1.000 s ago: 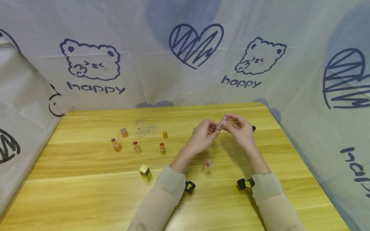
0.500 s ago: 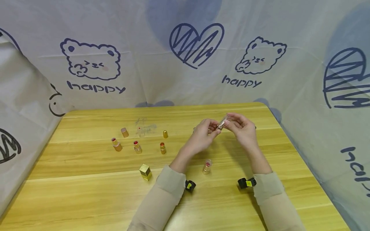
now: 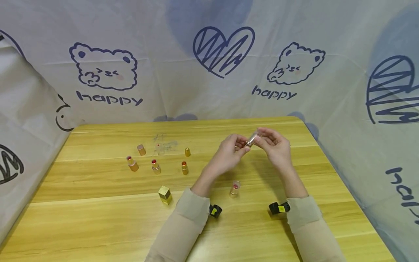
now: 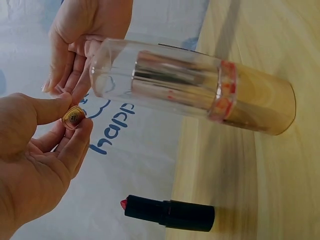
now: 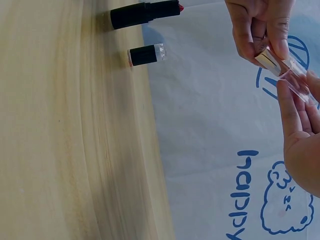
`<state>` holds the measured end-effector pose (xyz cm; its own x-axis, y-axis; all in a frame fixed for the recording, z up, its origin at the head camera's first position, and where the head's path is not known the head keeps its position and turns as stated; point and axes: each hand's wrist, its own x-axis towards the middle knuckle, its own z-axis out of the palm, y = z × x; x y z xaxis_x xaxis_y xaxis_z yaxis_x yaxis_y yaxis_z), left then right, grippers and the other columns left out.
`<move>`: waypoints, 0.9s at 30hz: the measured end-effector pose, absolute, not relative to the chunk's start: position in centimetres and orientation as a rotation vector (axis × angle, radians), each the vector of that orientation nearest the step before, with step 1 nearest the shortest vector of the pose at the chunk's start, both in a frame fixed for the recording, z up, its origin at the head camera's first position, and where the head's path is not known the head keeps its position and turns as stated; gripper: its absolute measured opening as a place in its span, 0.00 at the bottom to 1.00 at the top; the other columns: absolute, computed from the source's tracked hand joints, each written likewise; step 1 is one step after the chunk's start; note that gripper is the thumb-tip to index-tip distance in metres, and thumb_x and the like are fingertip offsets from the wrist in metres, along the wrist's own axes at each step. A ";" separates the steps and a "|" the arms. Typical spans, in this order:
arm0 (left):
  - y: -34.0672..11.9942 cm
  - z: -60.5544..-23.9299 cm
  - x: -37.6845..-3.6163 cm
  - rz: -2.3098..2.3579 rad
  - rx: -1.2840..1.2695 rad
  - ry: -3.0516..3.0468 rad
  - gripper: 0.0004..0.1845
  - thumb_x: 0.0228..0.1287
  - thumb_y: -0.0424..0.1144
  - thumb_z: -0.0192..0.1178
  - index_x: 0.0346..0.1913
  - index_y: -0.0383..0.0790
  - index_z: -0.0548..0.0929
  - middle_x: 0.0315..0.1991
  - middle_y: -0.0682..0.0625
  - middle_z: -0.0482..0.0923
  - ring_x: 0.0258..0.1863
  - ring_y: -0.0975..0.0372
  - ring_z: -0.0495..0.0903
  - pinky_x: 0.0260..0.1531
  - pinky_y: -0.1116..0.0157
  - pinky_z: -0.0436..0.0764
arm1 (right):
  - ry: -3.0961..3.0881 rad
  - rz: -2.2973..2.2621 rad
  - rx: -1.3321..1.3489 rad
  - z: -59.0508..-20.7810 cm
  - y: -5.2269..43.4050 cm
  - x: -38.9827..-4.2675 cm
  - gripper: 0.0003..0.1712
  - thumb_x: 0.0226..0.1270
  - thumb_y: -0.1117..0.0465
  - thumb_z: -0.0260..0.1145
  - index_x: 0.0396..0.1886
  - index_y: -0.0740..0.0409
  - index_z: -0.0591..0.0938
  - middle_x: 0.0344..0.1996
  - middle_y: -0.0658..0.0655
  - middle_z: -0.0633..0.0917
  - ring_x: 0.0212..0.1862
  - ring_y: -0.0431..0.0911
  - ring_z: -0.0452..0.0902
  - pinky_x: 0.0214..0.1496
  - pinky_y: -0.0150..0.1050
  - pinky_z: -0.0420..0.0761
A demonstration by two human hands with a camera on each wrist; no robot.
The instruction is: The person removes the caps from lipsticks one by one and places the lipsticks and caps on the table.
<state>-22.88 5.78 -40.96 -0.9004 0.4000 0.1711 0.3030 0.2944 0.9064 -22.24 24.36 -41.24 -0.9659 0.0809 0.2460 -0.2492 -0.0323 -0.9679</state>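
Above the far right of the wooden table point(image 3: 98, 218), both hands hold one small lipstick point(image 3: 251, 139) with a gold base and a clear cap. My left hand point(image 3: 241, 147) pinches the gold base point(image 4: 74, 117) between thumb and forefinger. My right hand point(image 3: 260, 137) grips the clear cap end point(image 5: 296, 81) with curled fingers. In the right wrist view the tube point(image 5: 268, 60) lies slantwise between the two hands. A second clear-capped lipstick point(image 3: 234, 189) stands upright on the table just below the hands and fills the left wrist view point(image 4: 190, 90).
Three open gold lipsticks point(image 3: 155, 166) stand left of centre, with loose caps point(image 3: 140, 150) behind them and a square gold cap point(image 3: 164, 194) nearer me. A black lipstick point(image 5: 145, 13) and a short black piece point(image 5: 146, 55) lie by the far right edge. Printed cloth point(image 3: 209, 72) walls the table.
The hands have drawn slightly closer together and a little higher, and the right hand now hides the black item behind it. Everything on the table stays put.
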 end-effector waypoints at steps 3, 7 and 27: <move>5.8 -40.8 -22.7 1.700 0.651 2.460 0.16 0.76 0.37 0.62 0.60 0.33 0.77 0.51 0.48 0.78 0.49 0.61 0.80 0.55 0.67 0.82 | -1.971 2.102 0.185 -41.2 24.2 -22.2 0.22 0.71 0.74 0.68 0.62 0.77 0.77 0.45 0.47 0.87 0.47 0.39 0.85 0.54 0.34 0.86; 5.7 -40.8 -22.7 1.694 0.646 2.467 0.16 0.76 0.38 0.62 0.60 0.34 0.77 0.50 0.49 0.77 0.49 0.62 0.79 0.54 0.68 0.82 | -1.931 2.113 0.206 -41.3 24.1 -22.3 0.22 0.70 0.77 0.66 0.62 0.79 0.76 0.44 0.46 0.88 0.46 0.39 0.85 0.53 0.34 0.86; 5.3 -42.3 -22.8 1.787 0.744 2.405 0.14 0.75 0.33 0.62 0.58 0.34 0.77 0.52 0.48 0.76 0.52 0.61 0.80 0.58 0.71 0.80 | -1.662 2.191 0.176 -40.5 26.0 -22.5 0.19 0.68 0.72 0.71 0.57 0.68 0.83 0.42 0.55 0.87 0.42 0.43 0.86 0.51 0.36 0.87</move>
<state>-22.84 5.32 -42.35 -0.8825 0.4065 0.2365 0.3438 0.2145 0.9142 -22.46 26.03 -40.47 -0.9185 0.2251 0.3251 -0.3737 -0.2256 -0.8997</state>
